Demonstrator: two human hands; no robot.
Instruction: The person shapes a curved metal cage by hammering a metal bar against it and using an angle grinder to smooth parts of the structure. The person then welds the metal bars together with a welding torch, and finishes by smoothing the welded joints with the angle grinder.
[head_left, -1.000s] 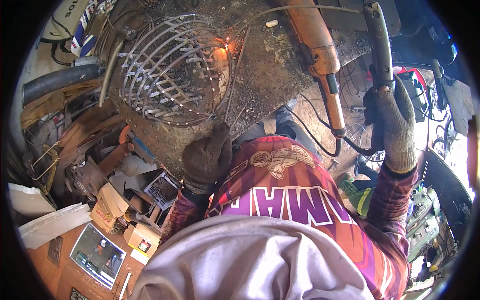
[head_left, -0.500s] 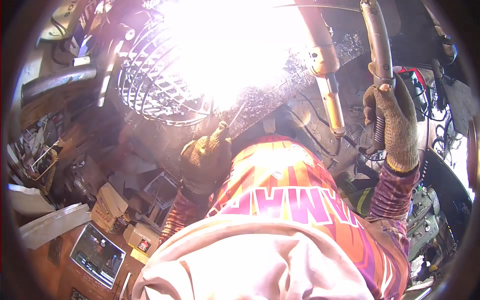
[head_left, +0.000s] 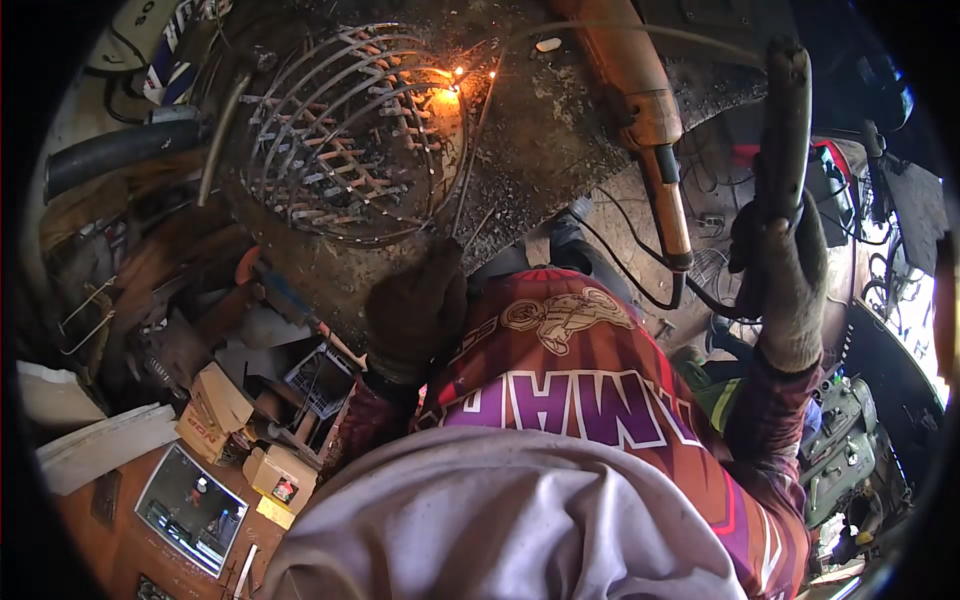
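Observation:
My gloved right hand (head_left: pixel 795 265) is wrapped round the grey handle of a welding electrode holder (head_left: pixel 788 110). From its head a thin welding electrode (head_left: pixel 640 28) reaches left toward the wire basket. That round basket (head_left: pixel 350 140), made of bent metal rods with short crossbars, lies on the dark metal worktop (head_left: pixel 540 140). Small orange glowing spots mark its right rim. Below the basket, my gloved left hand (head_left: pixel 415 310) is closed in shadow; a thin metal rod (head_left: pixel 481 226) sticks up from its fingertips.
An orange angle grinder (head_left: pixel 640 100) lies at the worktop's right edge, its cable hanging down. Cardboard boxes (head_left: pixel 215 410) and a dark glass panel (head_left: pixel 193 510) are at the lower left. A metal pipe (head_left: pixel 125 155) stands out at the left. Machine parts (head_left: pixel 845 440) lie at the lower right.
The blinding white welding arc has gone out, leaving orange glowing spots on the basket's rim. The basket and worktop show plainly now. My right hand and the electrode holder have shifted slightly.

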